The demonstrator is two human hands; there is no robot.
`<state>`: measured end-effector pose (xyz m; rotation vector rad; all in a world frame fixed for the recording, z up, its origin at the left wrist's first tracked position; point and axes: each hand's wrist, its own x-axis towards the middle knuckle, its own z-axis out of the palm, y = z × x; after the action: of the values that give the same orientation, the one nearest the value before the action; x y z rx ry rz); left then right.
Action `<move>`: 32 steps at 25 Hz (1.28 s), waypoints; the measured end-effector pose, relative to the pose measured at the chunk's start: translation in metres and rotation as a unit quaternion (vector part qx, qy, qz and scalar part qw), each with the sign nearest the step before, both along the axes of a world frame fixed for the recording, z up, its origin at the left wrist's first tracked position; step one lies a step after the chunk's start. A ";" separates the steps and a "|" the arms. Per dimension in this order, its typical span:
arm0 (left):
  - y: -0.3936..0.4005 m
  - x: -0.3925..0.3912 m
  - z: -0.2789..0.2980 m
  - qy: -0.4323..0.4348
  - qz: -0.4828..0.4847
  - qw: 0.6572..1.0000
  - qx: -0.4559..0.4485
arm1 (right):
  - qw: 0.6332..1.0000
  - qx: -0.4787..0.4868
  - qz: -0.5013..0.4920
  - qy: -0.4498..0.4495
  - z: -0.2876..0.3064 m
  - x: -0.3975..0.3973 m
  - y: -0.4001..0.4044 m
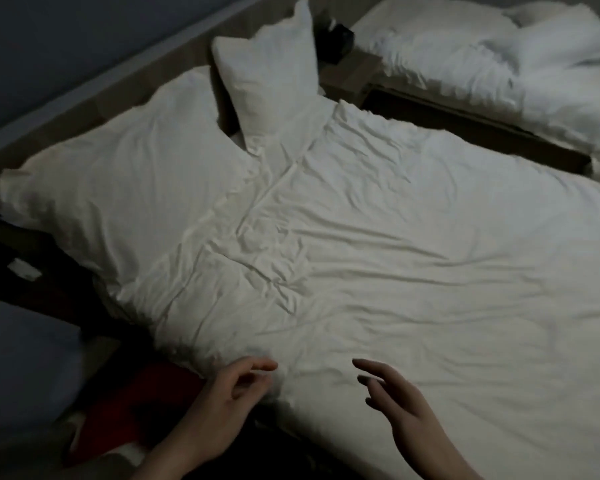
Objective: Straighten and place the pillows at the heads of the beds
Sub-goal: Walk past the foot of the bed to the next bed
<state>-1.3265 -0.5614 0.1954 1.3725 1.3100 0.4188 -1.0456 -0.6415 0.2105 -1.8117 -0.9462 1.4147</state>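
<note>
The duvet [378,254] is matt white cloth, creased all over, its deepest wrinkles near the centre. At ten o'clock the large pillow [118,168] wears the same dull cotton-like fabric, smoother; the upright pillow [274,71] at twelve likewise. The far bedding [499,60] at one o'clock looks rumpled cloth. Beside it, the bed frame [357,71] seems matt brown wood

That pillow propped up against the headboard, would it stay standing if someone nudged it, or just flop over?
The upright pillow would probably flop: it leans on the headboard with one corner sagging, so it looks soft, not stiff. Its puffed, creased cover suggests that it is light for its size and would dent under a grip. It seems unlikely to slide far, since its lower edge is tucked behind the duvet.
</note>
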 end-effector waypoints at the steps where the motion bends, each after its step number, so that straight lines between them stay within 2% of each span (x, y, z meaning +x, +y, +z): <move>1: -0.019 0.012 0.003 0.008 -0.016 1.000 0.008 | 1.000 -0.007 -0.022 0.009 0.002 0.010 -0.028; 6: -0.058 0.045 0.035 -0.007 -0.081 0.994 0.076 | 0.992 -0.015 -0.114 0.050 0.011 0.040 -0.120; 12: -0.070 0.070 0.022 -0.026 -0.153 0.986 0.062 | 0.970 -0.028 -0.228 0.080 0.011 0.031 -0.181; 15: -0.088 0.095 0.009 -0.035 -0.177 0.982 0.048 | 0.961 -0.006 -0.262 0.093 0.010 0.037 -0.212; 21: -0.127 0.174 0.029 -0.069 -0.240 0.967 0.050 | 0.948 0.087 -0.295 0.082 0.017 0.089 -0.251; 26: -0.180 0.237 0.007 -0.051 -0.198 0.977 0.053 | 0.945 0.053 -0.307 0.097 -0.001 0.163 -0.319; 32: -0.323 0.340 -0.015 -0.026 -0.102 0.994 0.016 | 0.963 0.033 -0.243 0.108 0.002 0.315 -0.405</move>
<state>-0.9861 -0.8844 0.1808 1.4949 1.1130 0.3348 -0.7310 -1.0461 0.2123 -1.6510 -0.3925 1.2161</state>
